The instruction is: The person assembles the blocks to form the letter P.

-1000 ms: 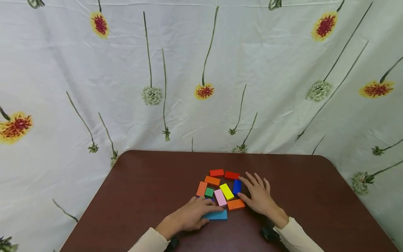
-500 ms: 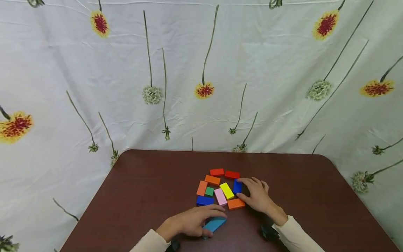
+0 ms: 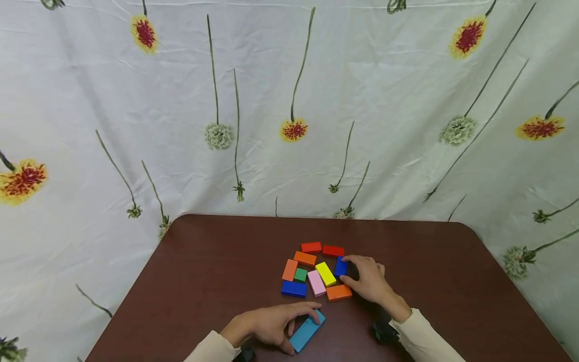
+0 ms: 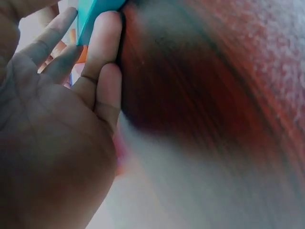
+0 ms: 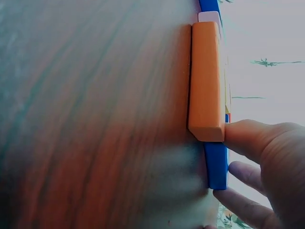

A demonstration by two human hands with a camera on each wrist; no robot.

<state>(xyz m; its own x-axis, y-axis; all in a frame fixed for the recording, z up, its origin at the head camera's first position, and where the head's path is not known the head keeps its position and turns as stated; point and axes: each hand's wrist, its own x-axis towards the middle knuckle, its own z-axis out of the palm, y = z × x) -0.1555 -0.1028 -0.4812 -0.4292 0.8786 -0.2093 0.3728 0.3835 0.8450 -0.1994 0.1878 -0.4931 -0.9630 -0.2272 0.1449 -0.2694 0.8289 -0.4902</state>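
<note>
From the head we look forward and down, from well back, over the table [image 3: 217, 271] to the flowered cloth [image 3: 262, 100]. From the left wrist we look closely along the left hand [image 4: 57, 124] to a light blue block [image 4: 96, 13]; the blurred table seems turned sideways. From the right wrist we face an orange block [image 5: 206, 81] up close, beside the right hand [image 5: 281, 167]. Both blocks and hands also show from the head.

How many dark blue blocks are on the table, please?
2. One dark blue block lies at the group's near left, by the green block; the other dark blue block is on the right, by the right hand. A hand could hide more.
</note>
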